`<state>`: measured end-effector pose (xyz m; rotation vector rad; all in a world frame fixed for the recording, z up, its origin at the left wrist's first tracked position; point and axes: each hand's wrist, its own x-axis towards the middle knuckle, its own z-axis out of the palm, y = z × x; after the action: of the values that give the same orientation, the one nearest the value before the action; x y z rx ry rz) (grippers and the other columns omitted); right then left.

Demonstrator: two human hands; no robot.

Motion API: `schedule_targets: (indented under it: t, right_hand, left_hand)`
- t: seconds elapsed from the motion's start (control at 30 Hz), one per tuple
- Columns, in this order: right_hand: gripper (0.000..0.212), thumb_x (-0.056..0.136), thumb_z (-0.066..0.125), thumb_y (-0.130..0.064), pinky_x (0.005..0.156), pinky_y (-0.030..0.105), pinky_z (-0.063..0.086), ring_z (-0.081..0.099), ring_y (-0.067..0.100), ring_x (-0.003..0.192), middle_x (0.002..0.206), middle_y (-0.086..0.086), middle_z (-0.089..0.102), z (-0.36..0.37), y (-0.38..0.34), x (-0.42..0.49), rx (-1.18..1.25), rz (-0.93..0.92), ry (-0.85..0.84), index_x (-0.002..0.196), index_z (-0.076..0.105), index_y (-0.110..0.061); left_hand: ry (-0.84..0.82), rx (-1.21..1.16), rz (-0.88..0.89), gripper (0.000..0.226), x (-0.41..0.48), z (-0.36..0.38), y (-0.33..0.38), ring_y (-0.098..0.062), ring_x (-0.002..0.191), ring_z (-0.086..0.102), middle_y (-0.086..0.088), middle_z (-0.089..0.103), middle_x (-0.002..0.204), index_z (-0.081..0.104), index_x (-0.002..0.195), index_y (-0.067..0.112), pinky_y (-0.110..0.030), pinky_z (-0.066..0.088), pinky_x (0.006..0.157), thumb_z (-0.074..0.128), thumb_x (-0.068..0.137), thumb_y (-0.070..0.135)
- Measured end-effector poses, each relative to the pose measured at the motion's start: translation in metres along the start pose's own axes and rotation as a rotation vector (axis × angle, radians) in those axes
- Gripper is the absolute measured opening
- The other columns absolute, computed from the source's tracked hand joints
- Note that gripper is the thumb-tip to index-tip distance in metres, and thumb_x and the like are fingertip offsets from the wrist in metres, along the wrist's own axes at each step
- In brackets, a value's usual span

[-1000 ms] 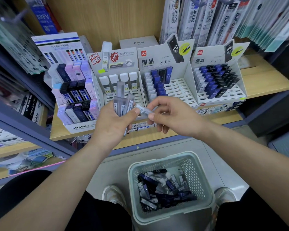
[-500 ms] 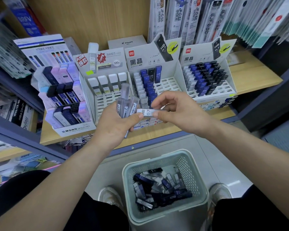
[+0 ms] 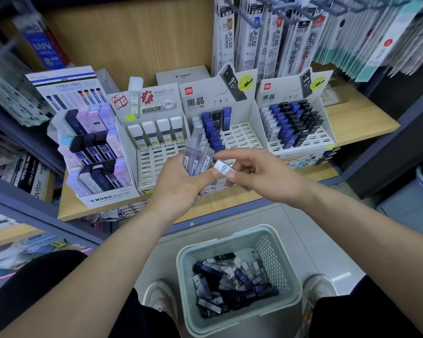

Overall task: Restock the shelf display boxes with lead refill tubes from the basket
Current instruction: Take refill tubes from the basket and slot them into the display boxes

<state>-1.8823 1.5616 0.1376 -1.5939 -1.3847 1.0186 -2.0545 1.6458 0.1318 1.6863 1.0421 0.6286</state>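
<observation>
My left hand (image 3: 181, 184) grips a fan of several clear lead refill tubes (image 3: 197, 154), held upright in front of the shelf. My right hand (image 3: 257, 174) pinches one clear tube marked HB (image 3: 222, 169) between thumb and fingers, its end against my left thumb. Behind the hands stand two white display boxes: the middle box (image 3: 239, 135) holds a few blue and black tubes at its left and many bare slots, the right box (image 3: 300, 135) is mostly filled. A pale green basket (image 3: 286, 242) on the floor below holds several mixed tubes.
A white box with white-capped tubes (image 3: 156, 142) and a MONO box of pastel tubes (image 3: 95, 157) stand left on the wooden shelf (image 3: 362, 118). Refill packets (image 3: 274, 32) hang above. My shoes (image 3: 156, 301) flank the basket. Lower shelves with goods lie at the left.
The single HB tube has turned and moved in toward my left thumb, held by my right hand. My view has shifted slightly; the left hand keeps its bundle.
</observation>
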Motion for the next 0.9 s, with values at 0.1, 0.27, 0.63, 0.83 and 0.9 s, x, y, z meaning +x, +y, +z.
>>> schedule_targets:
  t: [0.1, 0.27, 0.63, 0.83, 0.9]
  right_hand:
    - [0.029, 0.094, 0.066, -0.007, 0.073, 0.046, 0.054, 0.062, 0.03, 0.067, 0.068, -0.008, 0.062, -0.006, 0.002, -0.005, 0.019, 0.034, 0.049, 0.114, 0.06, -0.028]
    - [0.022, 0.087, 0.075, -0.009, 0.065, 0.042, 0.062, 0.065, 0.029, 0.063, 0.086, 0.009, 0.066, -0.018, 0.005, -0.011, 0.081, 0.066, 0.212, 0.098, 0.057, -0.016]
    - [0.015, 0.086, 0.076, -0.008, 0.068, 0.04, 0.061, 0.071, 0.019, 0.065, 0.07, 0.002, 0.069, -0.088, 0.01, 0.009, -0.054, 0.072, 0.456, 0.086, 0.061, -0.011]
    - [0.013, 0.086, 0.077, -0.01, 0.079, 0.051, 0.059, 0.07, 0.031, 0.075, 0.08, 0.004, 0.069, -0.131, 0.023, 0.028, -0.176, 0.069, 0.57, 0.09, 0.065, -0.014]
    - [0.014, 0.084, 0.079, -0.012, 0.078, 0.042, 0.058, 0.069, 0.023, 0.076, 0.083, 0.004, 0.071, -0.141, 0.032, 0.028, -0.214, 0.062, 0.573, 0.088, 0.066, -0.015]
  left_hand:
    - [0.011, 0.002, -0.031, 0.016, 0.002, 0.002, 0.001, -0.01, 0.044, 0.05, 0.001, 0.056, 0.052, 0.065, 0.099, 0.018, -0.019, 0.041, 0.043, 0.075, 0.088, 0.021]
    - [-0.011, 0.01, -0.059, 0.016, 0.008, 0.01, 0.004, -0.009, 0.043, 0.051, 0.001, 0.057, 0.057, 0.065, 0.099, 0.017, -0.023, 0.043, 0.048, 0.075, 0.088, 0.022]
    - [-0.108, 0.087, -0.064, 0.018, 0.034, 0.006, 0.029, -0.009, 0.048, 0.057, -0.003, 0.065, 0.061, 0.063, 0.097, 0.021, -0.027, 0.049, 0.06, 0.074, 0.089, 0.033]
    - [-0.219, 0.096, -0.063, 0.03, 0.054, 0.036, 0.034, -0.009, 0.05, 0.057, -0.003, 0.07, 0.081, 0.056, 0.111, 0.021, -0.027, 0.05, 0.053, 0.074, 0.089, 0.029]
    - [-0.228, 0.076, -0.054, 0.032, 0.058, 0.05, 0.034, -0.008, 0.05, 0.057, -0.005, 0.07, 0.083, 0.054, 0.114, 0.021, -0.022, 0.047, 0.048, 0.074, 0.09, 0.028]
